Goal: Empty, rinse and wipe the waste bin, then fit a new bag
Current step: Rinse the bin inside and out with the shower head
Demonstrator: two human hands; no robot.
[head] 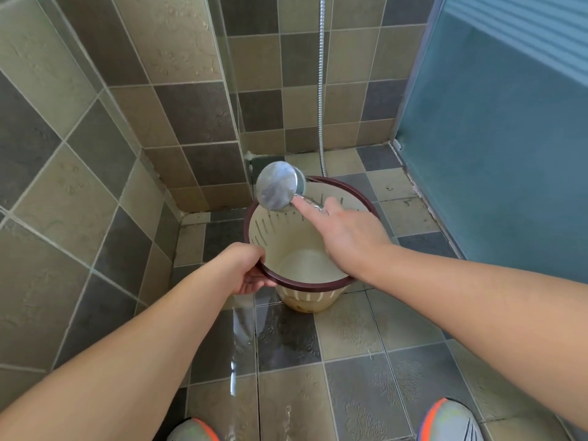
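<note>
A cream plastic waste bin (286, 240) with a dark red rim and slotted walls stands on the wet tiled floor, tilted towards me. Inside it looks empty, with a wet sheen at the bottom. My left hand (246, 268) grips the near left part of the rim. Over the bin's far side, my right hand (346, 233) holds a chrome shower head (276, 186) by its handle, index finger stretched along it. The round spray face is tilted up towards the camera, above the far left rim. No stream of water is visible.
The metal shower hose (322, 90) hangs down the tiled back wall. A frosted blue glass door (493, 138) closes the right side. Tiled walls form a corner at left. Water runs over the floor tiles (241, 345) near my two shoes (448, 421).
</note>
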